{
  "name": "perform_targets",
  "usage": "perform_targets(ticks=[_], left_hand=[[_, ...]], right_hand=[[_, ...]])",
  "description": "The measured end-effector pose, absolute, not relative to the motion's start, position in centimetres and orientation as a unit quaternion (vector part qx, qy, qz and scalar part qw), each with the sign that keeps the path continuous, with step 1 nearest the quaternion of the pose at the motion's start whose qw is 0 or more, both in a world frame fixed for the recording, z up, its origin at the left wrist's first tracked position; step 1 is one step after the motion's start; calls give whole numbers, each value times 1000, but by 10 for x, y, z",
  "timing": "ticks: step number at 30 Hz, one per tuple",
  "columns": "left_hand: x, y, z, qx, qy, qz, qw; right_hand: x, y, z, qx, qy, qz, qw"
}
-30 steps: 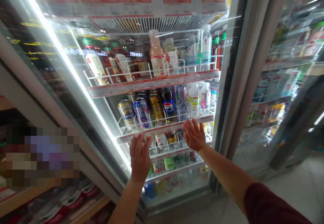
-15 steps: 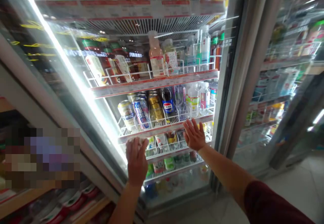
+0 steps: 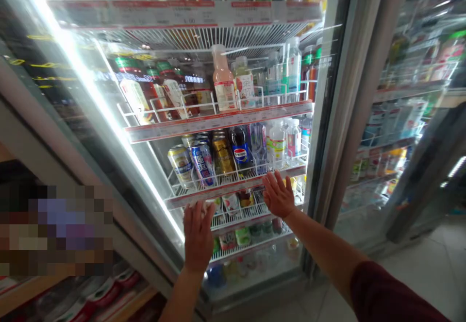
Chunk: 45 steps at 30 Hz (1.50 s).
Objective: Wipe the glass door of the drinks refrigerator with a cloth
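Both your arms stretch forward toward a lit drinks cooler (image 3: 327, 118). Your left hand (image 3: 198, 237) is flat, fingers up, holding nothing. Your right hand (image 3: 278, 195) is spread wide and also empty. Both hover at the front rail of the can shelf (image 3: 233, 186); whether they touch glass is unclear. Nothing is taken. Cans (image 3: 202, 164) and a cola bottle (image 3: 241, 153) stand behind the rail, with 2 stocked shelves above.

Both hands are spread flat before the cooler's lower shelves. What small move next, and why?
Probably slide the right hand toward the door frame beside it: reflections suggest glass covers the shelves, and both it and the left hand are open and empty.
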<state>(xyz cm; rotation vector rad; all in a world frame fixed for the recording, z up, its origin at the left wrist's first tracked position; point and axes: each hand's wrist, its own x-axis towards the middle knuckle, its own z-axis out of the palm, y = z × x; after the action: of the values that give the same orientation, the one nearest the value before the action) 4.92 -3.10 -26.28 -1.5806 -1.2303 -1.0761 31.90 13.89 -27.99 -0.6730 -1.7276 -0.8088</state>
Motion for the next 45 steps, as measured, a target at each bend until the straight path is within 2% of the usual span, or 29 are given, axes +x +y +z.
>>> perform_targets(ticks=[2, 6, 8, 11, 15, 17, 21, 23, 28, 30, 37, 43, 45], left_hand=[[43, -30, -252, -634, -479, -424, 434], [22, -21, -182, -592, -469, -469, 458], [23, -18, -167, -571, -475, -494, 452], [42, -19, -198, -583, -472, -478, 458], [56, -22, -250, -650, -472, -374, 464], [48, -19, -239, -653, -472, -376, 457], [28, -12, -177, -605, -481, -448, 449], [29, -11, -167, -582, -483, -472, 453], [60, -17, -225, -615, -471, -417, 476], [62, -17, -234, -633, -464, -390, 481], [38, -12, -165, -558, -475, -486, 477], [62, -18, -237, -599, -487, -444, 454], [59, -18, -238, -609, -484, -444, 445]], right_hand=[[318, 138, -278, -279, -721, -343, 534], [317, 138, -278, -267, -713, -336, 554], [317, 138, -279, -269, -717, -329, 553], [317, 138, -279, -270, -722, -327, 547], [317, 137, -278, -264, -718, -330, 553], [317, 136, -276, -266, -717, -325, 557], [317, 133, -273, -259, -714, -321, 565], [317, 132, -271, -254, -712, -323, 569], [316, 132, -270, -257, -710, -324, 570], [316, 133, -271, -256, -711, -327, 568], [318, 135, -273, -257, -711, -331, 565], [317, 136, -275, -260, -712, -338, 558], [317, 137, -276, -265, -711, -342, 555]])
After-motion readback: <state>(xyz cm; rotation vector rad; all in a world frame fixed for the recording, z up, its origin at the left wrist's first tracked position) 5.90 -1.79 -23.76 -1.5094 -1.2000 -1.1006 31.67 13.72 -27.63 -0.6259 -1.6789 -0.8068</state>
